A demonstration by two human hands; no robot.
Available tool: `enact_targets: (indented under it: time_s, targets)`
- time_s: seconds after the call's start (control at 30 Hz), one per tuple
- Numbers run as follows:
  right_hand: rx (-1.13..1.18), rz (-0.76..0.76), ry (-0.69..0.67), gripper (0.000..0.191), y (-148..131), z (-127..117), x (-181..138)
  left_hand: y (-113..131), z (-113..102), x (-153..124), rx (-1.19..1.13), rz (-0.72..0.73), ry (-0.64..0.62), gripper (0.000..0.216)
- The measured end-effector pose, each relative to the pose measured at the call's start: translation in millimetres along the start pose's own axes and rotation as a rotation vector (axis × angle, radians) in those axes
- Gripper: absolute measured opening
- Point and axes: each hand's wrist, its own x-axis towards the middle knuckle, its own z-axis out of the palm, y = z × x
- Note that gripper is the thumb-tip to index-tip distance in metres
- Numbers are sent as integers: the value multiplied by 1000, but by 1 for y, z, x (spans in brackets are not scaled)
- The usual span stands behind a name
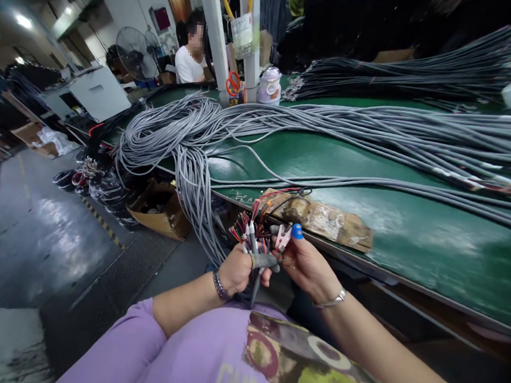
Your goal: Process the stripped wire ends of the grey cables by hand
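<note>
My left hand (236, 268) is closed around a grey cable (251, 239), low in front of my body. Thin coloured wires (239, 229) fan out of the cable ends just above that fist, and one of its fingers wears a grey cover. Close beside it on the right, my right hand (309, 265) pinches a small pale pink, clip-like tool (283, 238) near the wires. Blue wrapping (297, 231) covers the right thumb's tip. Whether the tool touches a wire, I cannot tell.
A large bundle of grey cables (166, 133) lies across the green table (413, 229) and hangs over its edge. A taped cardboard piece (324, 221) lies at that edge. Orange scissors (233, 83) hang by a post. A cardboard box (162, 207) stands below; another person (190, 60) is behind.
</note>
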Motion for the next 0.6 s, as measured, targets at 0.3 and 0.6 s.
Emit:
enact_targets:
  time_s: [0.3,0.6]
  targets:
    - [57,74,11,50,0,-3,-2,1,2,-4,4,-5,34,44]
    - [-27,68,-24,32,-7,-2,-9,-10,7,-20,-15,103,165,41]
